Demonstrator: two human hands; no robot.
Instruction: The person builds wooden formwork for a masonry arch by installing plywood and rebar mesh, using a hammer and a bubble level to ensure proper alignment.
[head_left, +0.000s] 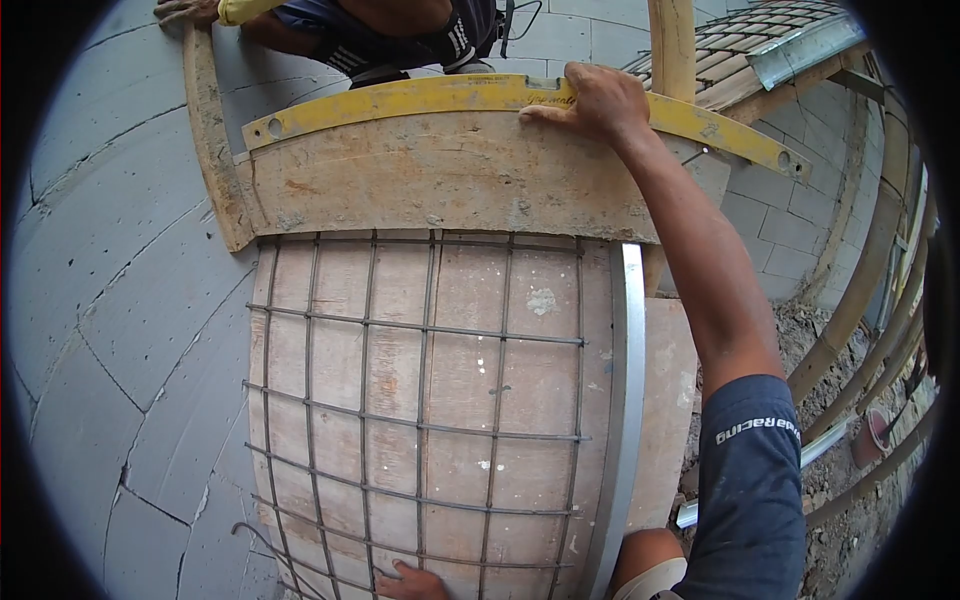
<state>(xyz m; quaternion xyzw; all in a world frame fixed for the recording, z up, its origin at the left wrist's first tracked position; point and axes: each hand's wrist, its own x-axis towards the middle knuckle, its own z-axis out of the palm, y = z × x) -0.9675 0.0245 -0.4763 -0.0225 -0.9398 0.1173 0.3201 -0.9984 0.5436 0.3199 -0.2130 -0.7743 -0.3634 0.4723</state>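
Observation:
My right hand (606, 100) is closed around a yellow spirit level (410, 97), fingers over the top and thumb on the near face. The level lies along the upper edge of a wide wooden board (440, 180), which stands across the far end of a steel rebar mesh (428, 330). At the bottom edge of the view, my left hand (412, 582) rests with fingers apart on the plywood sheet (545, 400) under the mesh; part of it is cut off. A metal strip (622, 420) edges the plywood on the right.
A co-worker crouches at the top, their hand (186, 10) on an upright wooden plank (210, 130). Grey block wall (120, 300) fills the left. A wooden post (672, 50), another mesh (740, 50) and bamboo poles (850, 320) stand to the right, above rubble.

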